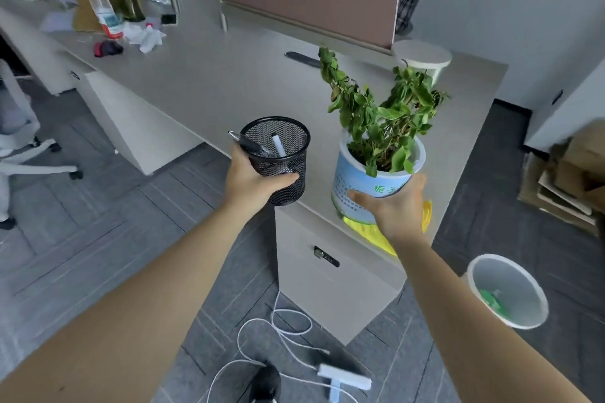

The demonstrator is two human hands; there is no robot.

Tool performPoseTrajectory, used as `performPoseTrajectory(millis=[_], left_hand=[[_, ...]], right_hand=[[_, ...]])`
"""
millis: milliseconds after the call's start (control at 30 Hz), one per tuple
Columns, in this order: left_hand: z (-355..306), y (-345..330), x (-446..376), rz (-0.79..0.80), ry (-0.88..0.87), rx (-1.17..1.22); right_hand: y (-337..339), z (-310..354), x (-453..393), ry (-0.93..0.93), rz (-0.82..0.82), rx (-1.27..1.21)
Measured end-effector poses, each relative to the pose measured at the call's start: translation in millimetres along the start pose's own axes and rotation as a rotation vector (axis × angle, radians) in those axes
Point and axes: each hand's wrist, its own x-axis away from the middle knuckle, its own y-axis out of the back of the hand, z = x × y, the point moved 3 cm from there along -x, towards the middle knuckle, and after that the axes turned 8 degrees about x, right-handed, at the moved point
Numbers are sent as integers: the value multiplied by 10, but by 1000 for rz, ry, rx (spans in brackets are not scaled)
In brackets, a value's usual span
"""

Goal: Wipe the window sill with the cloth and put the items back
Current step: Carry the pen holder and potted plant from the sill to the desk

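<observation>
Both arms reach forward, left hand (252, 178) and right hand (397, 208) curled, gripping.

I read 2 green Chinese characters, 栀子, on the pale blue wrapper of the plant pot (370, 183). To their left the wrapper carries a block of small print, too fine to read. The label on the plastic bottle (104, 11) is blurred and illegible.

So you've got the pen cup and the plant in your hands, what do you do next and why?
Probably lift both up and carry them off. The left hand already grips the black mesh pen cup and the right hand holds the plant pot, which sits at the desk edge over a yellow cloth. No window sill shows here, so turning to find it likely comes first.
</observation>
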Motion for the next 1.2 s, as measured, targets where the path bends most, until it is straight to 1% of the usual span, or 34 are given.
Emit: performPoseTrajectory(millis=[167, 233, 367, 467, 600, 767, 867, 967, 1033, 1133, 1200], left_hand=[[467, -79, -1051, 54, 76, -69], [623, -132, -1365, 80, 81, -84], [1001, -225, -1853, 135, 85, -101], [1234, -279, -2069, 161, 113, -112], [1386, -300, -2212, 132, 130, -90], [1606, -249, -2378, 123, 110, -57], [1672, -246, -2403, 140, 119, -22], [1704, -256, -2383, 194, 137, -13], [1708, -275, -2299, 209, 154, -42], [1563, -333, -2019, 157, 141, -117], [1470, -372, -1765, 59, 144, -201]], right_hand=[[-583, -259, -785, -84, -77, 10], [-774, -369, -1031, -114, -96, 31], [-1106, -594, -1378, -145, -97, 65], [-1281, -754, -1549, -139, -99, 66], [-1407, -911, -1703, -141, -109, 66], [-1491, -973, -1847, -124, -96, 76], [-1521, -975, -1886, -115, -68, 52], [-1513, -933, -1887, -116, -40, 45], [-1470, -890, -1830, -116, -22, 98], [-1283, -852, -1622, -204, -11, 230], [-1077, -834, -1453, -213, -42, 286]])
